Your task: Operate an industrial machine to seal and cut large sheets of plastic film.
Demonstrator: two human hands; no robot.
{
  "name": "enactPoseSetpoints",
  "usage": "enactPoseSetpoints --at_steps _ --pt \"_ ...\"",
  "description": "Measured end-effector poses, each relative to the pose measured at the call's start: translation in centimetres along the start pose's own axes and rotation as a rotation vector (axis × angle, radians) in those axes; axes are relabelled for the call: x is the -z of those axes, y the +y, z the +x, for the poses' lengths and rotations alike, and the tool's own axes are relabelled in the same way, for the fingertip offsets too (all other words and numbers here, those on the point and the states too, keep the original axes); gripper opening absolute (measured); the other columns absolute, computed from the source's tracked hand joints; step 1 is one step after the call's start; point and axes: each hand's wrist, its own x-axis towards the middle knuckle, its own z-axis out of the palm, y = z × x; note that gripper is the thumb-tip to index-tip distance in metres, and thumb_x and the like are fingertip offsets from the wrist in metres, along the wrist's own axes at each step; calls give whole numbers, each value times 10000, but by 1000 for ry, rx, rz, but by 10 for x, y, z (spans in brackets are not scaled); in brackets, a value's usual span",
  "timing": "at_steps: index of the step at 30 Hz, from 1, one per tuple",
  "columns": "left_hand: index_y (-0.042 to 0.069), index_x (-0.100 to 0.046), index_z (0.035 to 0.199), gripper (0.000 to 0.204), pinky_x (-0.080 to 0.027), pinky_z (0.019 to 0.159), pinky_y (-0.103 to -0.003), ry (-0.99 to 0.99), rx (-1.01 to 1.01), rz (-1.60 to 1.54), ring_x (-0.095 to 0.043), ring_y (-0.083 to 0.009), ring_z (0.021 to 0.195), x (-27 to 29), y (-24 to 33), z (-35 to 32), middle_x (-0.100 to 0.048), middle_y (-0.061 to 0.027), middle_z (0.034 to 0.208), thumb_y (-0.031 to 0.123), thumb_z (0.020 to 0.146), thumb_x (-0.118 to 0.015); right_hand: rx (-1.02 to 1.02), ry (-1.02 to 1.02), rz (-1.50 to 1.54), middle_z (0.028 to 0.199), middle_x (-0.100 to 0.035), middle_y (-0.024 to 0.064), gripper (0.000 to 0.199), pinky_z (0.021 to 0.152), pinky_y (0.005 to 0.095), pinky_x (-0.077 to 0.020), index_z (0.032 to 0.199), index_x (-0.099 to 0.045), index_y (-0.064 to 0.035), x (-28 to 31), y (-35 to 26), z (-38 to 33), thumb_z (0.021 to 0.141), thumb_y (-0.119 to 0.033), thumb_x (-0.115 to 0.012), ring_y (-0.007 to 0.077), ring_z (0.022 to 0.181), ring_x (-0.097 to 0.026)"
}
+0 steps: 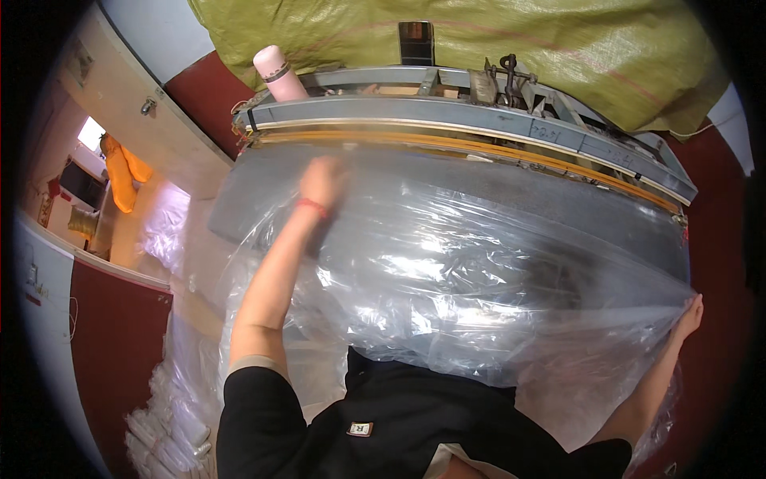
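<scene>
A wide sheet of clear plastic film (pixel 423 255) lies wrinkled over a dark grey work surface (pixel 263 176) and hangs down in front of me. At the far right, my right hand (pixel 690 315) is closed on the film's corner and pulls it taut. My left hand (pixel 323 184), with a red band at the wrist, is over the film's far left part, close to the long bar. Motion blur smears its fingers, so their grip cannot be made out. Along the far side runs a grey metal frame (pixel 479 120) with an orange strip (pixel 455 144) beneath it.
A pink bottle (pixel 279 73) leans on the frame's left end. Metal clamp-like parts (pixel 508 84) sit behind the bar. Yellow-green woven sheeting (pixel 558 48) covers the back. Bundled clear plastic (pixel 163 431) lies low on the left, below an open door (pixel 136 104).
</scene>
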Motion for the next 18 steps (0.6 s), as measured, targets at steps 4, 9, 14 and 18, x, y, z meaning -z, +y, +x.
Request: enactPoseSetpoints --at_steps 4,9,14,18 --pt "82 -596 724 128 -419 665 -344 -46 -60 175 -515 -248 763 -5 -10 9 -551 -66 711 164 658 -668 -11 22 25 873 -561 44 284 767 237 -432 924 -570 -20 -12 -4 18 822 -286 -567 119 802 -534" --pt "23 -530 711 44 -419 604 -244 21 -45 -251 -516 -124 636 2 -20 14 -548 -66 668 49 727 -561 -17 2 88 882 -580 55 296 732 254 -454 975 -561 -14 -25 -4 40 828 -270 -557 138 807 -554" --pt "45 -513 750 155 -405 600 -254 433 358 -907 -476 -111 646 17 7 23 -500 -28 659 172 813 -451 344 81 -391 1007 -595 85 276 791 282 -436 985 -596 -33 -88 -30 29 816 -230 -501 162 896 -565" --pt "75 -427 700 139 -347 484 -217 548 346 -810 -403 -79 525 -13 -47 34 -447 7 599 157 806 -466 412 72 -510 814 -590 126 292 725 335 -422 850 -585 -13 -172 -8 11 823 -292 -504 228 772 -551"
